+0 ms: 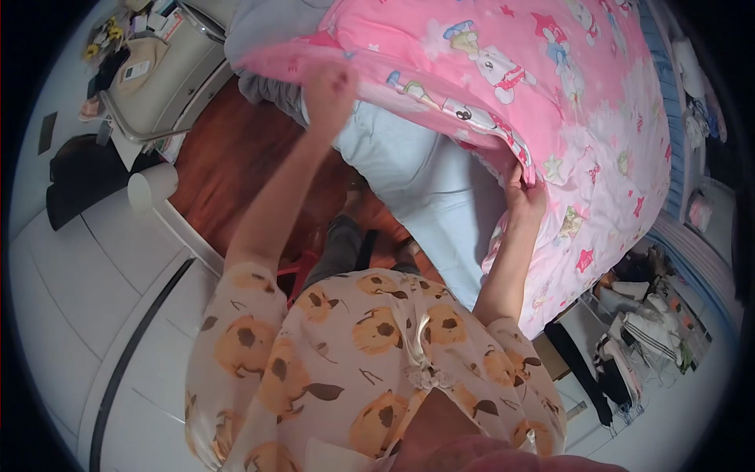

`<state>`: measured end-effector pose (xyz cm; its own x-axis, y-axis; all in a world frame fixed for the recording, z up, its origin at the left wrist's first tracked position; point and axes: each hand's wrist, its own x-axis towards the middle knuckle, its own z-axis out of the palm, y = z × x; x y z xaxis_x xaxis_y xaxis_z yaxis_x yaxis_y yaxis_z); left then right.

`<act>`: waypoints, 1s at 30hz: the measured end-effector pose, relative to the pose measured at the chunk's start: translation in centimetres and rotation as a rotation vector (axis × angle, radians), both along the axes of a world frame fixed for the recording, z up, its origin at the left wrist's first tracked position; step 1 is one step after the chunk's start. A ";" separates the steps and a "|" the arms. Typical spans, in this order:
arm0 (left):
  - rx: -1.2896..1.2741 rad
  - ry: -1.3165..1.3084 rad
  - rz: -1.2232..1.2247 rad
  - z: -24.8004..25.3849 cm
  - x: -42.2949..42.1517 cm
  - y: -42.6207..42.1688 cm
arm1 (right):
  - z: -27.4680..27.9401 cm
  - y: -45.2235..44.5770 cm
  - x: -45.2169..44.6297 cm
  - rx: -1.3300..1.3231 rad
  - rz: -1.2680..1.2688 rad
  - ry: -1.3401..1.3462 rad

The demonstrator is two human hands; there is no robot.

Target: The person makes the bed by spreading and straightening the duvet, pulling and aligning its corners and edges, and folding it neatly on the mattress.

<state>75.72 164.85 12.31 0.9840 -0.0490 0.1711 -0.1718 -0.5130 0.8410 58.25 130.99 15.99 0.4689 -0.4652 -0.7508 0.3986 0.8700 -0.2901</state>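
The bed (417, 177), pale blue on top, bears a pink patterned quilt (590, 134) and rumpled grey bedding (275, 35).

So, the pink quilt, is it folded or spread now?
Spread: the pink quilt lies wide across the blue bedding, its edge held by the left hand and right hand.

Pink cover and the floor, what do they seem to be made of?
The pink cover looks like soft, matte fabric, perhaps cotton: it drapes and creases loosely. The floor seems slightly glossy reddish-brown wood, or wood-look laminate, from its streaky grain.
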 end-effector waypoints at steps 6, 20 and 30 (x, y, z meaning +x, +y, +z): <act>-0.629 0.840 -0.232 -1.0 -8.7 -7.8 | 0.5 1.3 0.0 -0.012 -0.012 0.006; -1.285 1.217 0.183 -2.6 -9.4 -7.6 | 0.5 6.8 -2.9 0.015 0.150 0.035; -1.098 1.302 0.124 -1.7 -13.5 -8.4 | -1.8 11.0 -6.0 0.090 0.197 0.015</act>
